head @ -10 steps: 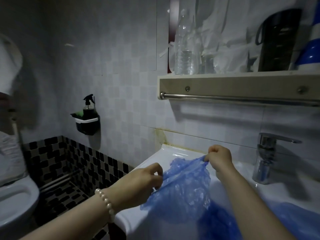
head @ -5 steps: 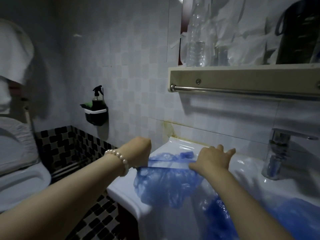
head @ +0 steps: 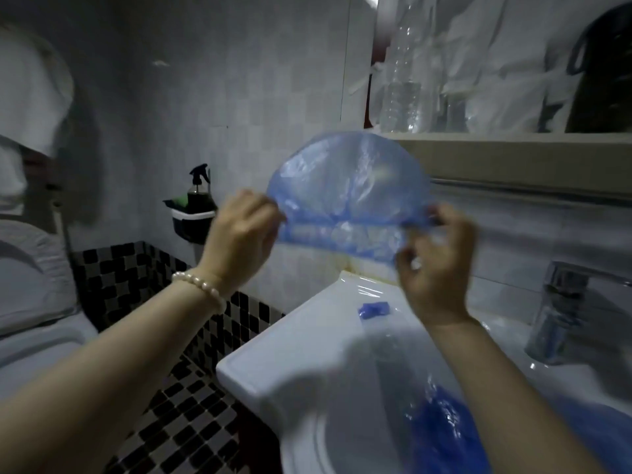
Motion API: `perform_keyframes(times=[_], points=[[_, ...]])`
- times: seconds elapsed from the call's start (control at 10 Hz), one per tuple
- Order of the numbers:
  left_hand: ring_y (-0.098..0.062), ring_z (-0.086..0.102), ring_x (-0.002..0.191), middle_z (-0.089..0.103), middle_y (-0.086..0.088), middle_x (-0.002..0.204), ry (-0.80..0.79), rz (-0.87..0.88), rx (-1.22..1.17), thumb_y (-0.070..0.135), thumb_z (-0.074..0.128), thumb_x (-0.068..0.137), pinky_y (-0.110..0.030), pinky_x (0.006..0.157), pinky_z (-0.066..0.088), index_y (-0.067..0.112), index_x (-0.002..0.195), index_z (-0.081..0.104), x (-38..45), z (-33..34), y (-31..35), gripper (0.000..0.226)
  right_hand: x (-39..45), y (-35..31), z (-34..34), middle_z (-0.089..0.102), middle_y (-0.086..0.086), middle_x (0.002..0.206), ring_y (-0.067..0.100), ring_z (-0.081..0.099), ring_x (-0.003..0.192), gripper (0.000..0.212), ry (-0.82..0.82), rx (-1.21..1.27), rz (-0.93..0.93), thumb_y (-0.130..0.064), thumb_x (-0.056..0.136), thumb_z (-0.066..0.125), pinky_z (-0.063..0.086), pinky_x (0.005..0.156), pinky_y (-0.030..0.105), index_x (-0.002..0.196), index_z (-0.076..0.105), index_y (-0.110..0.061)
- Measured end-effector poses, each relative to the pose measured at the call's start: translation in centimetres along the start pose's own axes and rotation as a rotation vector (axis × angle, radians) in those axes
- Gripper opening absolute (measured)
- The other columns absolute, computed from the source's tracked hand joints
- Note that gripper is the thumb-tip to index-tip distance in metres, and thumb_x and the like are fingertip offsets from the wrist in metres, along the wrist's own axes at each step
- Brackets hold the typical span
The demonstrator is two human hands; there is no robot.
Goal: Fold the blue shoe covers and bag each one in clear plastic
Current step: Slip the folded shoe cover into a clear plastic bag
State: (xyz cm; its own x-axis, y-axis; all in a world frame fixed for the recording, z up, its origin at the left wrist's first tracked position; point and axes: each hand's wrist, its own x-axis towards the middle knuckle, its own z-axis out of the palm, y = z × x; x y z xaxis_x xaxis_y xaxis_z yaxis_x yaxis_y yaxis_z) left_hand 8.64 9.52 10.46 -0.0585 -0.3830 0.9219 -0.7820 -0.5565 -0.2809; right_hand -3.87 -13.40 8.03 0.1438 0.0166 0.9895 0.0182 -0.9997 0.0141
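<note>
Head view shows my left hand and my right hand raised in the air, well above the sink, each pinching one end of a single blue shoe cover. My fingers are curled tight on its gathered elastic edge. That edge is pulled out straight between my hands, so the cover's long axis runs from hand to hand, nearly level. Its rounded body bulges upward from the stretched edge, dome-like, with the opening toward the bottom.

Below my right hand, one small folded blue piece lies on the flat rim of the sink, apart from everything else. Farther below that hand, inside the basin, sits a heap of blue covers under some clear plastic; I cannot count them. The faucet stands to the right of my right hand, near it.

Above my hands, the top of the cover comes close to the front edge of the shelf. To the left of my left hand hangs a wall caddy with one spray bottle, just beside my knuckles in this view. Beneath my left forearm there is open floor alongside the sink's left edge.
</note>
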Motion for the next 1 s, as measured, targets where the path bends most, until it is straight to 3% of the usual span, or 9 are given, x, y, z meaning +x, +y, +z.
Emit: perform_keyframes(times=[0.1, 0.2, 0.4, 0.5, 0.6, 0.7, 0.8, 0.9, 1.0], points=[[-0.029, 0.064, 0.086, 0.069, -0.009, 0.091, -1.146, -0.284, -0.003, 0.012, 0.061, 0.080, -0.023, 0.063, 0.040, 0.012, 0.085, 0.073, -4.1, 1.8, -0.9, 0.013, -3.2, 0.3, 0.9, 0.060, 0.007, 0.100, 0.027, 0.061, 0.094, 0.035, -1.324, -0.056, 0.279, -0.002, 0.074, 0.058, 0.043, 0.074, 0.024, 0.101, 0.068, -0.021], [-0.014, 0.065, 0.076, 0.071, 0.002, 0.080, -1.169, -0.376, -0.127, 0.014, 0.069, 0.074, -0.019, 0.064, 0.046, 0.020, 0.079, 0.076, -5.5, 2.0, -1.7, 0.010, -4.2, 0.9, 1.5, 0.056, -0.001, 0.090, 0.015, 0.057, 0.075, 0.028, -1.248, 0.113, 0.409, 0.001, 0.068, 0.060, 0.043, 0.064, 0.024, 0.075, 0.072, -0.023], [-0.011, 0.066, 0.062, 0.073, -0.002, 0.073, -0.900, -0.529, -0.170, 0.009, 0.068, 0.073, -0.021, 0.060, 0.051, 0.016, 0.071, 0.076, -3.7, 0.7, -0.6, 0.011, -2.6, -0.7, 2.3, 0.046, -0.002, 0.056, 0.021, 0.043, 0.056, 0.029, -0.648, 0.212, 0.539, 0.002, 0.063, 0.064, 0.035, 0.052, 0.029, 0.056, 0.044, -0.017], [-0.003, 0.057, 0.041, 0.066, -0.003, 0.057, -0.811, -0.647, -0.262, 0.002, 0.069, 0.074, -0.008, 0.043, 0.041, 0.015, 0.060, 0.068, -3.2, 0.6, 0.1, 0.020, -3.5, -1.4, 3.0, 0.051, 0.000, 0.053, 0.019, 0.049, 0.053, 0.030, -0.570, 0.243, 0.685, -0.003, 0.067, 0.073, 0.041, 0.053, 0.026, 0.056, 0.048, -0.014], [0.000, 0.052, 0.042, 0.064, -0.003, 0.055, -0.702, -0.693, -0.279, 0.005, 0.073, 0.075, -0.008, 0.047, 0.038, 0.009, 0.064, 0.072, -2.7, 0.4, 1.4, 0.012, -3.3, -2.0, 3.3, 0.058, 0.002, 0.054, 0.026, 0.061, 0.058, 0.026, -0.485, 0.352, 0.841, 0.001, 0.066, 0.073, 0.055, 0.060, 0.035, 0.055, 0.054, -0.012], [-0.012, 0.056, 0.055, 0.066, -0.005, 0.060, -0.642, -0.711, -0.240, 0.013, 0.074, 0.076, -0.021, 0.059, 0.041, 0.008, 0.068, 0.073, -2.2, 0.3, 2.8, 0.009, -3.1, -2.8, 3.4, 0.060, 0.001, 0.054, 0.020, 0.061, 0.055, 0.030, -0.486, 0.531, 0.988, 0.011, 0.065, 0.073, 0.057, 0.061, 0.032, 0.055, 0.059, -0.014], [-0.019, 0.062, 0.066, 0.069, -0.008, 0.066, -0.622, -0.752, -0.248, 0.015, 0.072, 0.077, -0.024, 0.059, 0.040, 0.007, 0.066, 0.071, -2.0, 0.4, 3.7, 0.013, -2.5, -3.7, 3.2, 0.064, 0.007, 0.069, 0.017, 0.062, 0.061, 0.026, -0.481, 0.914, 1.256, 0.017, 0.073, 0.066, 0.054, 0.058, 0.022, 0.070, 0.064, -0.009], [-0.022, 0.063, 0.069, 0.069, -0.009, 0.067, -0.619, -0.769, -0.274, 0.017, 0.069, 0.079, -0.026, 0.061, 0.043, 0.006, 0.066, 0.069, -2.1, 0.7, 4.4, 0.018, -2.2, -4.2, 3.0, 0.062, 0.010, 0.076, 0.019, 0.058, 0.064, 0.025, -0.405, 1.150, 1.462, 0.017, 0.084, 0.052, 0.052, 0.060, 0.026, 0.080, 0.061, -0.006], [-0.022, 0.063, 0.068, 0.068, -0.011, 0.067, -0.616, -0.806, -0.286, 0.019, 0.067, 0.083, -0.027, 0.063, 0.046, 0.004, 0.069, 0.069, -2.5, 0.7, 4.6, 0.021, -2.3, -4.3, 2.9, 0.057, 0.012, 0.073, 0.018, 0.052, 0.057, 0.028, -0.348, 1.182, 1.508, 0.018, 0.087, 0.043, 0.049, 0.047, 0.020, 0.079, 0.057, -0.004]])
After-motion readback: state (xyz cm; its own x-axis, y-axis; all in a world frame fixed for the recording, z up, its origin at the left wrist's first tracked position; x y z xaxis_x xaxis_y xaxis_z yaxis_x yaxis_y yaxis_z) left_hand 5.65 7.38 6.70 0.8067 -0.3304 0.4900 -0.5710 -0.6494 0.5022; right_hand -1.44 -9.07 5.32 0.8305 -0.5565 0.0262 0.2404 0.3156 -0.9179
